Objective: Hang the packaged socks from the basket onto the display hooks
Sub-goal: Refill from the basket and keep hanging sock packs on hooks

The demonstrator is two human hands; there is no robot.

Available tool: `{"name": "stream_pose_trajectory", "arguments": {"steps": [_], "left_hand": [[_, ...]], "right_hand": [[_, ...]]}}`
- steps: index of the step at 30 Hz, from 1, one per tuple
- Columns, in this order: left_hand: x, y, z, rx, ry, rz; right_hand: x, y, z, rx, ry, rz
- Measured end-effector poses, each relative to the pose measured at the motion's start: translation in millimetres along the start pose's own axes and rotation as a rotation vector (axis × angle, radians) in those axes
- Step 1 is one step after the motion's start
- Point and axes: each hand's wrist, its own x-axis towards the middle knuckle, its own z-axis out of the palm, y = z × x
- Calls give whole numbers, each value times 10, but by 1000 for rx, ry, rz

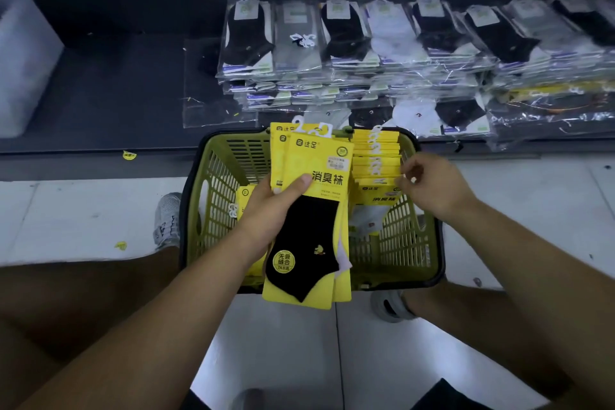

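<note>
Pale floor [83, 216], green basket [226, 183], sock packs [312, 236]

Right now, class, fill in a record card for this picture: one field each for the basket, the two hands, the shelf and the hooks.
Basket: green, on the floor
Left hand: grips several yellow sock packs, black sock on top
Right hand: fingertips at the row of packs in the basket; grip unclear
Shelf: dark, holds stacks of bagged socks
Hooks: not in view
</note>
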Motion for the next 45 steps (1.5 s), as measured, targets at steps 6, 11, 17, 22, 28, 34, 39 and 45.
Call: {"name": "stream_pose_trajectory", "arguments": {"steps": [6,11,17,22,28,34,39,45], "left_hand": [[8,-52,0,-10,28,-18],[22,-114,12,22,27,-34],[45,-139,-4,26,27,-52],[52,-130,-16,19,33,-42],[89,-56,-80,12,101,2],[55,73,-132,50,168,80],[-12,265,-142,138,155,176],[-113,373,-128,190,133,259]], "right_hand": [[-88,167,244,-224,-21,-118],[-86,172,271,-204,30,-96],[-72,222,297,-155,0,-148],[-71,168,220,-37,-81,-170],[-41,-293,-340,368,-174,-121],[-19,-843,-875,948,-73,-102],[-27,-1245,-770,990,-111,-82],[-129,-1540,-485,772,-147,-57]]}}
